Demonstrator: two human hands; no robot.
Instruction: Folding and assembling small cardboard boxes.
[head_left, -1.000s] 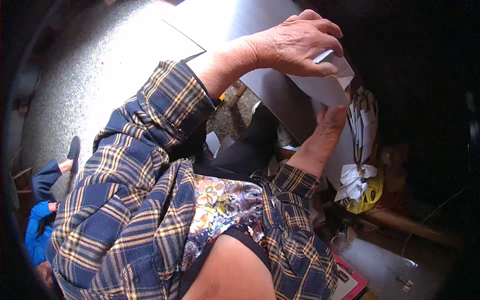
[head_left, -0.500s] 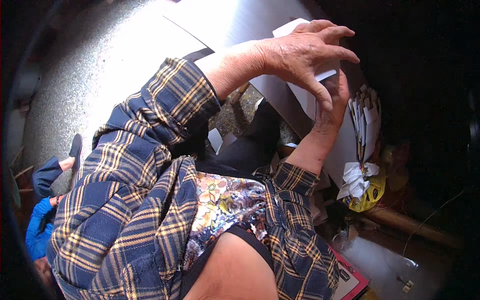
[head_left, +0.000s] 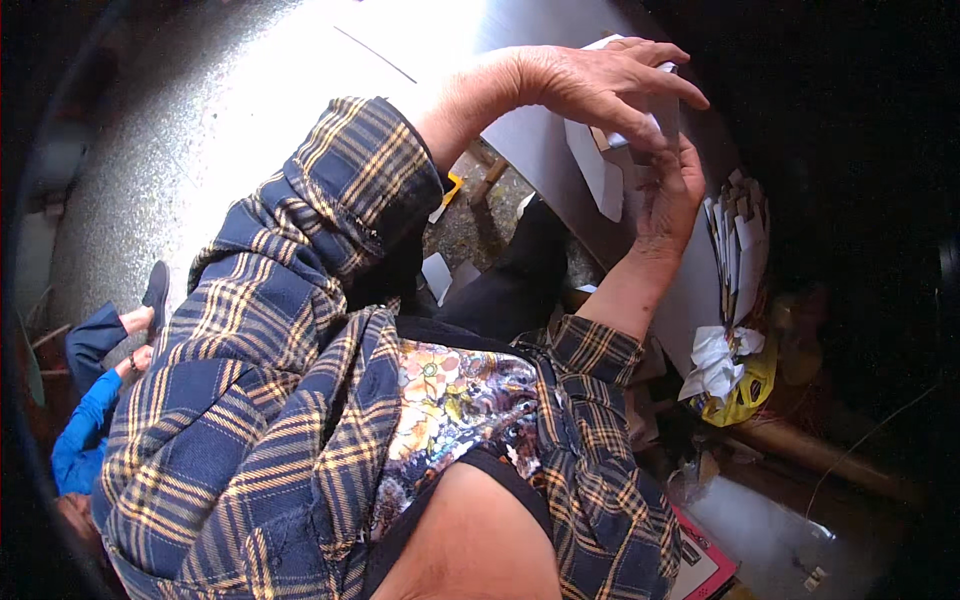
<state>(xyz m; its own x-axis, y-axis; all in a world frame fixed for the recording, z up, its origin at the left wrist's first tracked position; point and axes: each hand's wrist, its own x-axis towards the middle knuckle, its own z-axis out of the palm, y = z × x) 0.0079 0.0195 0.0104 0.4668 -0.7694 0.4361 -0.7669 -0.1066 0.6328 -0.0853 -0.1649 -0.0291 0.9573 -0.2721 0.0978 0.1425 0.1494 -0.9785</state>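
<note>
A white cardboard box (head_left: 597, 178), partly folded with a long flap hanging down, is held above the table's edge. My left hand (head_left: 605, 88) reaches over its top, with thumb and fingers bent around the upper part. From below, my right hand (head_left: 672, 195) supports the near right side, its fingers closed against the card. The hands cover much of the box, so its full shape is hidden.
The grey table (head_left: 540, 140) lies under my hands. Right of it stand a stack of flat cardboard pieces (head_left: 735, 245), crumpled white paper (head_left: 715, 362) and a yellow bag (head_left: 745, 390). Another person's blue sleeve (head_left: 85, 430) shows at lower left.
My left thumb has drawn up from near my right wrist to the box's upper part. The box has shifted and its flap hangs more visibly. The other person's arm has moved upward.
</note>
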